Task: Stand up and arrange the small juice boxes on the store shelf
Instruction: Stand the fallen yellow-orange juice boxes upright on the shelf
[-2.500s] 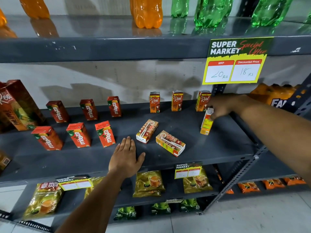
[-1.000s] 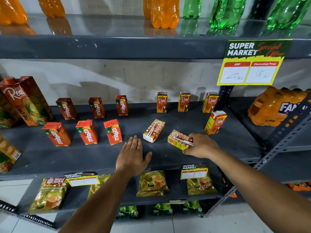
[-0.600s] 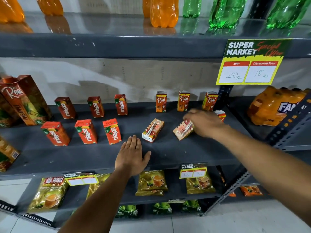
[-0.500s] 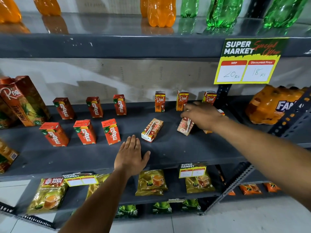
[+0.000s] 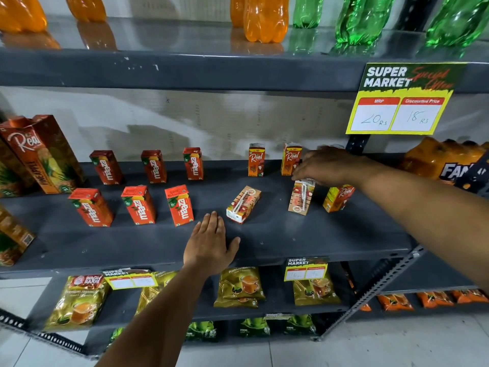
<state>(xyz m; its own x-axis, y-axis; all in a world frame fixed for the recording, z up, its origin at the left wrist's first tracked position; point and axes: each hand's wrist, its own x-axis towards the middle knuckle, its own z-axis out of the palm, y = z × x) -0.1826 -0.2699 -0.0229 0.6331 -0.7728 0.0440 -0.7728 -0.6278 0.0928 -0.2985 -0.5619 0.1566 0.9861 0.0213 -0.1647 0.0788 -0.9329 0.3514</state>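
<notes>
Grey store shelf (image 5: 317,242). Right hand (image 5: 325,165) gripping top of Real juice box (image 5: 300,198), now upright instead of flat; left hand (image 5: 211,247) flat, empty. One fallen box (image 5: 243,203) remaining.

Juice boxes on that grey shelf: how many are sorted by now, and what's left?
Done: six Maaza boxes stand in two rows, two Real boxes stand at the back, and one stands in front. In hand: the right hand grips the top of a box showing its straw side, now upright. Left: one box lies flat. The left hand rests flat on the shelf.
</notes>
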